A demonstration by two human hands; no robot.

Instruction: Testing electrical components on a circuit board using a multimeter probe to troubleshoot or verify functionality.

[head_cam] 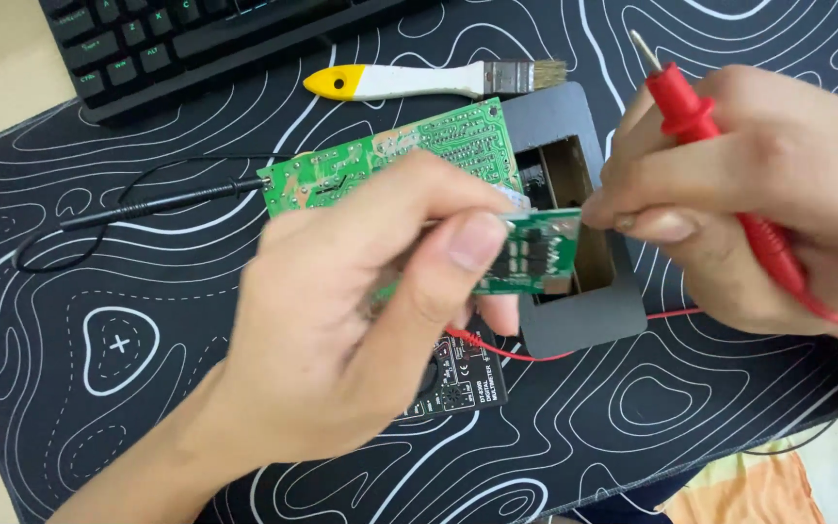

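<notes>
My left hand [361,311] pinches a small green circuit board [535,257] with dark chips, holding it above the mat. My right hand [758,204] grips a red multimeter probe [691,112] with its metal tip pointing up and away, and its thumb and fingertip touch the small board's right edge. A larger green circuit board [390,155] lies on the mat behind my left hand. A black multimeter [463,378] is mostly hidden under my left hand.
A grey holder frame [584,315] lies beneath the small board. A black probe [147,206] with its lead rests at the left. A yellow-and-white brush [419,81] and a black keyboard [167,44] lie at the back on the black patterned mat [99,388].
</notes>
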